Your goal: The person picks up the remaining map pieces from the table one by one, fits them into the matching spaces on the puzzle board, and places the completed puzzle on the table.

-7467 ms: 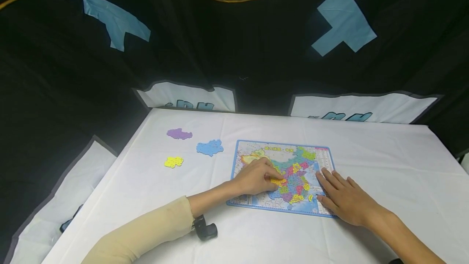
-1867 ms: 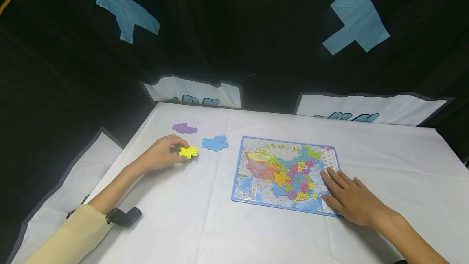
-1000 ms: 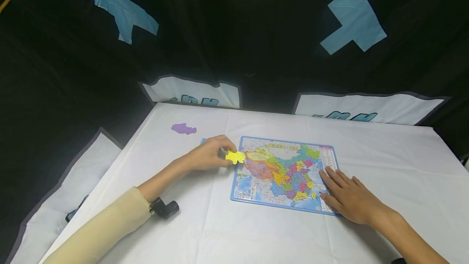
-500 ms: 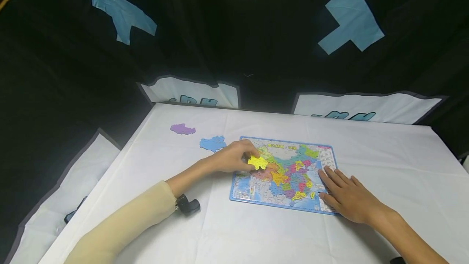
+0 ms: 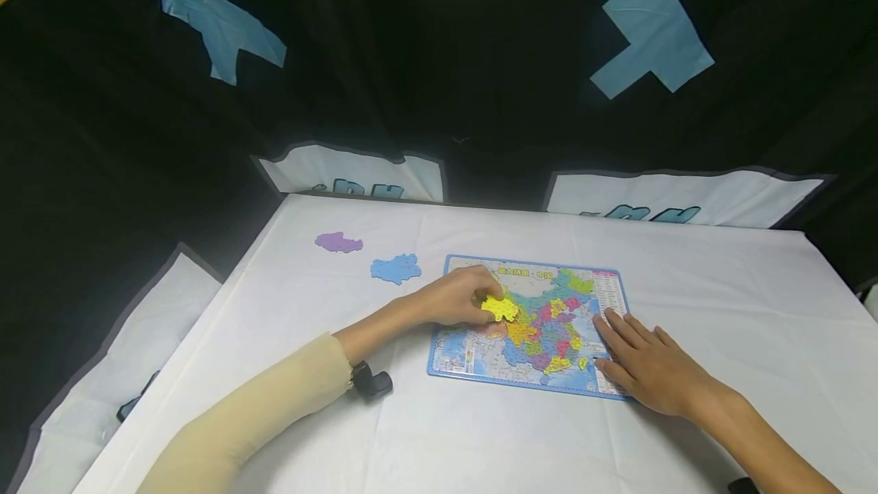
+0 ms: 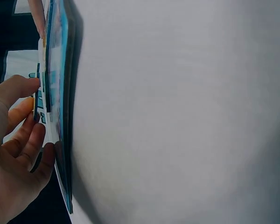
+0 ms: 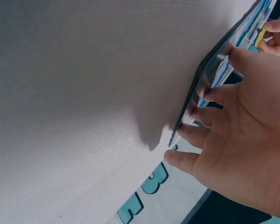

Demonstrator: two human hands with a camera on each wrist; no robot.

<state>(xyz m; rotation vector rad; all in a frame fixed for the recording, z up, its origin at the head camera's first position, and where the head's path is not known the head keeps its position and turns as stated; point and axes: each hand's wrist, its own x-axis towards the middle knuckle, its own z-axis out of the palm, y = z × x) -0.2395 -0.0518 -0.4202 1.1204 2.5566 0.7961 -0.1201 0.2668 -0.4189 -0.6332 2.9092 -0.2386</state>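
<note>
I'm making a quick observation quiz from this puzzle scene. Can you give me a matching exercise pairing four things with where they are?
Things:
1. yellow piece
2. purple piece
3. blue piece
4. right hand

Places:
A. lying flat on the right edge of the map board
B. farthest left on the white tablecloth
C. pinched by the left hand over the board
D. on the cloth just left of the board

Pairs: 1-C, 2-B, 3-D, 4-A

Left hand (image 5: 458,299): picked the yellow piece (image 5: 500,308) off the surface (image 5: 411,433) beside the blue piece (image 5: 395,268), carried it rightward; now over the map board (image 5: 613,284).
</note>
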